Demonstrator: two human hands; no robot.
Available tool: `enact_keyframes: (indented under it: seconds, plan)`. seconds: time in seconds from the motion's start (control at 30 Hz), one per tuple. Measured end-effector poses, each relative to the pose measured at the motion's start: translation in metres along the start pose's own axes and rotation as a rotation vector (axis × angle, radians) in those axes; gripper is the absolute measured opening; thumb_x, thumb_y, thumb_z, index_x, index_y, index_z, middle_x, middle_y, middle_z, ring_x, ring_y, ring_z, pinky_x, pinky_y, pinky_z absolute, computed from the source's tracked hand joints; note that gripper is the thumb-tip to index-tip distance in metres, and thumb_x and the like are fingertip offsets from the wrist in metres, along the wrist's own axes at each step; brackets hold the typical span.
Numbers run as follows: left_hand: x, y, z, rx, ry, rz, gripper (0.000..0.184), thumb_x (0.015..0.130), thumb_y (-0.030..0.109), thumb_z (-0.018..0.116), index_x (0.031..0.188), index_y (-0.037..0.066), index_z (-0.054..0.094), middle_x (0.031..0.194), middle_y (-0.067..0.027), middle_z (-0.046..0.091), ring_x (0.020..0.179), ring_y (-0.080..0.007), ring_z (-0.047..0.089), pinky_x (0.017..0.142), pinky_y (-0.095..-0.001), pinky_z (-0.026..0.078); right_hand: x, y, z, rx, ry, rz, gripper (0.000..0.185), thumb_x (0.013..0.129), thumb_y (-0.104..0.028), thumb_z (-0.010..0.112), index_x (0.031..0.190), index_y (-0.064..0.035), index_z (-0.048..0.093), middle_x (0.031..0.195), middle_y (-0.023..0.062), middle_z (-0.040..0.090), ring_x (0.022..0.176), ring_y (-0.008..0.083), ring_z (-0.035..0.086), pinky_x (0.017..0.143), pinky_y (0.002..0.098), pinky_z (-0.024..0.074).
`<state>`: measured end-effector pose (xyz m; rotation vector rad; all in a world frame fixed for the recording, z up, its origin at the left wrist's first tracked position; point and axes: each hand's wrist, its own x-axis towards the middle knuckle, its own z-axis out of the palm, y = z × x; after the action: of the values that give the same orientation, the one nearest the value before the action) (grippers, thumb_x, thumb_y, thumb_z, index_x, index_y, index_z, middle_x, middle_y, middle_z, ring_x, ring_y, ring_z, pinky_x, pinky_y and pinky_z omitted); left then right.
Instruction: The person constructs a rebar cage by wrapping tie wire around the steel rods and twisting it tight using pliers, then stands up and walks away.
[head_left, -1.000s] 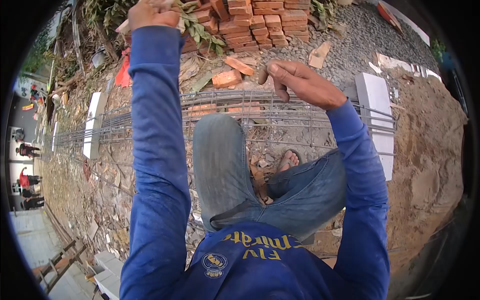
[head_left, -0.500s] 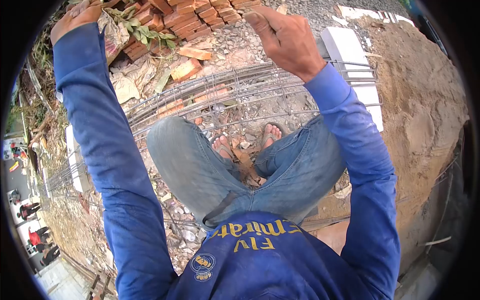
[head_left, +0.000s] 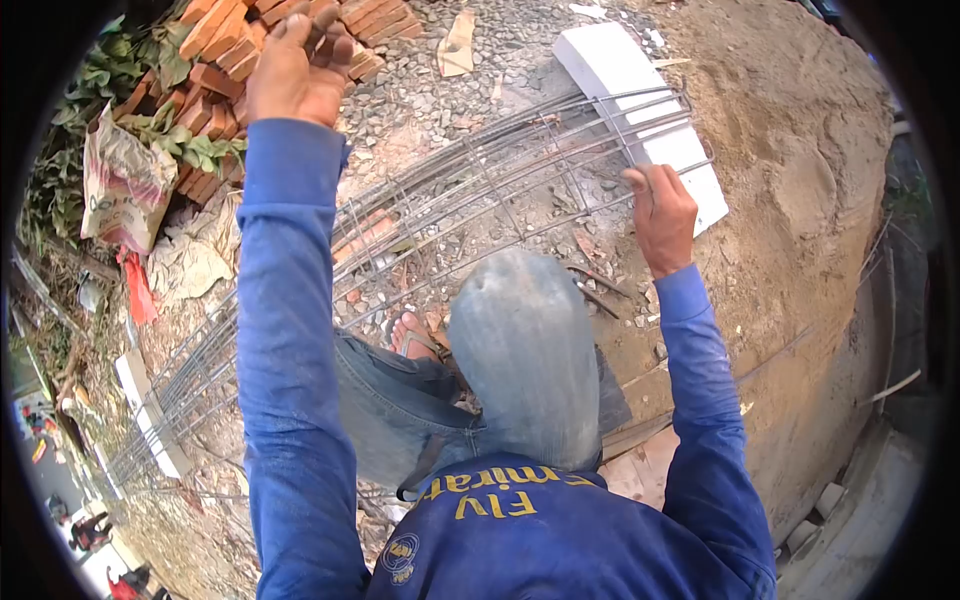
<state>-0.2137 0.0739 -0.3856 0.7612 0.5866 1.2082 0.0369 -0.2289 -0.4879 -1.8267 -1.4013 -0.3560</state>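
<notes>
A long rebar cage (head_left: 480, 185) of thin bars and square stirrups slants across the ground before my knees. Its right end rests on a long white block (head_left: 605, 52). My right hand (head_left: 665, 218) is closed beside that end, thumb against the curled fingers, close to the near bar. Anything pinched in it is too small to make out. Raised above the far side of the cage, my left hand (head_left: 298, 80) has its palm partly turned up and its fingers loosely bent and apart. Nothing shows in it.
Stacked red bricks (head_left: 222, 40) and leafy branches lie at the far left, beside a torn printed sack (head_left: 125, 185). Another white block (head_left: 150, 415) supports the cage's left part. Sandy earth (head_left: 790, 130) rises on the right. Several people stand far off at lower left.
My right hand has come down toward the near bar at the cage's right end. My left hand has moved right in view and its fingers have loosened. My right knee has risen inward.
</notes>
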Motion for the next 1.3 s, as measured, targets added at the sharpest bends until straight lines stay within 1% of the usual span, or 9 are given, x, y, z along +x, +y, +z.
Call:
enact_keyframes:
  seconds: [0.3,0.4,0.5,0.63,0.77,0.8,0.9,0.93,1.3]
  plan:
    - [-0.070,-0.176,-0.065,0.245,0.006,-0.383,0.024,0.100,0.013,0.058,0.119,-0.002,0.056,0.096,-0.0108,0.065,0.082,-0.0199,0.067,0.072,-0.0296,0.059,-0.220,0.017,-0.013,-0.083,-0.480,0.782,0.034,0.100,-0.039,0.054,0.102,-0.0059,0.064,0.081,0.0224,0.064,0.075,0.0399,0.065,0.066,0.0463,0.0505]
    - [-0.101,-0.197,-0.062,0.278,-0.085,-0.569,0.021,0.098,0.012,0.060,0.113,-0.002,0.059,0.092,-0.0081,0.065,0.083,-0.0201,0.068,0.073,-0.0301,0.060,-0.233,0.012,-0.024,-0.215,-0.686,0.358,0.039,0.100,-0.040,0.054,0.122,-0.0086,0.060,0.100,0.0233,0.069,0.093,0.0412,0.066,0.084,0.0463,0.0508]
    - [-0.137,-0.228,-0.060,0.291,-0.260,-0.756,0.020,0.098,0.014,0.062,0.112,-0.001,0.060,0.094,-0.0088,0.066,0.086,-0.0200,0.070,0.077,-0.0301,0.060,-0.170,-0.011,-0.010,-0.008,-0.518,0.423,0.047,0.100,-0.039,0.053,0.137,-0.0105,0.050,0.114,0.0219,0.068,0.107,0.0428,0.062,0.097,0.0452,0.0464]
    - [-0.163,-0.247,-0.050,0.332,-0.335,-0.886,0.019,0.098,0.013,0.061,0.111,-0.001,0.061,0.096,-0.0107,0.069,0.086,-0.0182,0.070,0.075,-0.0275,0.058,-0.106,-0.020,0.051,0.321,-0.625,0.691,0.041,0.099,-0.037,0.054,0.120,-0.0031,0.062,0.099,0.0264,0.068,0.097,0.0435,0.065,0.085,0.0482,0.0486]
    - [-0.138,-0.245,-0.090,1.272,-0.361,-0.243,0.038,0.087,0.026,0.075,0.119,0.007,0.067,0.095,-0.0099,0.073,0.082,-0.0288,0.071,0.074,-0.0422,0.057,-0.109,-0.023,0.106,0.241,-0.592,0.725,0.039,0.096,-0.037,0.059,0.108,-0.0004,0.068,0.086,0.0277,0.067,0.087,0.0440,0.065,0.076,0.0512,0.0478]
    - [-0.130,-0.246,-0.112,1.364,-0.394,-0.109,0.071,0.076,0.036,0.082,0.139,0.015,0.056,0.124,-0.0159,0.065,0.110,-0.0392,0.063,0.096,-0.0550,0.048,-0.100,-0.023,0.108,0.209,-0.639,0.788,0.040,0.091,-0.038,0.065,0.107,-0.0016,0.069,0.086,0.0269,0.068,0.086,0.0440,0.066,0.076,0.0504,0.0490]
    - [-0.130,-0.215,-0.088,1.932,-0.403,0.238,0.103,0.068,0.043,0.087,0.153,0.018,0.034,0.156,-0.0189,0.034,0.142,-0.0421,0.033,0.114,-0.0614,0.027,-0.118,-0.005,0.153,0.145,-0.414,0.663,0.038,0.087,-0.038,0.069,0.103,-0.0031,0.070,0.087,0.0271,0.069,0.086,0.0455,0.066,0.077,0.0519,0.0513]
    - [-0.116,-0.222,-0.098,1.987,-0.515,-0.042,0.134,0.055,0.054,0.090,0.159,0.020,0.013,0.165,-0.0170,0.005,0.151,-0.0413,0.007,0.117,-0.0654,0.010,-0.120,-0.005,0.161,0.140,-0.467,0.683,0.042,0.086,-0.039,0.070,0.106,-0.0027,0.070,0.087,0.0256,0.070,0.085,0.0443,0.067,0.077,0.0514,0.0522]
    - [-0.044,-0.234,-0.128,2.151,-0.823,-0.026,0.150,0.044,0.061,0.090,0.159,0.017,0.005,0.163,-0.0180,0.015,0.150,-0.0400,0.014,0.114,-0.0727,0.012,-0.140,-0.006,0.184,-0.009,-0.572,0.544,0.029,0.093,-0.030,0.062,0.083,-0.0030,0.062,0.079,0.0228,0.067,0.073,0.0441,0.065,0.064,0.0525,0.0505]
